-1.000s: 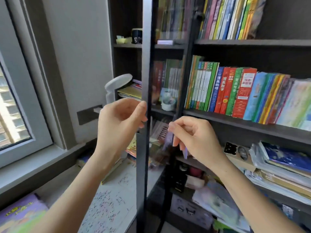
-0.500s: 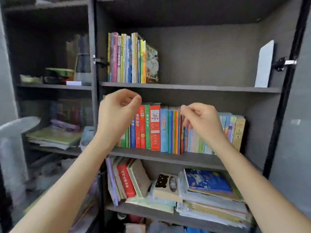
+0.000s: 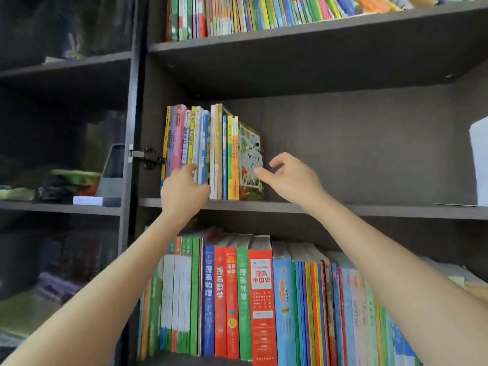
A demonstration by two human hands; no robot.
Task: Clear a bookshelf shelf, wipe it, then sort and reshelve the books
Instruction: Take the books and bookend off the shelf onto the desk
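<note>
Below my left hand [image 3: 184, 190] I read four spines in a row: the blue spine [image 3: 208, 299] says 漫画物理, the red spine [image 3: 219, 299] 漫画数学, the green spine [image 3: 243, 299] 漫画化学, and the wide red spine [image 3: 261, 307] 漫画中国史 on a white label. Above that hand, the pink spine [image 3: 182, 138] shows "ook". I can't make out the rest.

My left hand [image 3: 184, 191] covers the lower spines of the leftmost books [image 3: 182, 143] and its own fingertips, so I can't tell whether it grips. The top row [image 3: 264, 14] and bottom row [image 3: 264, 299] are cropped by the frame. A white board [image 3: 479, 165] runs off the right edge. The left compartment's clutter [image 3: 66, 180] is blurred.
</note>
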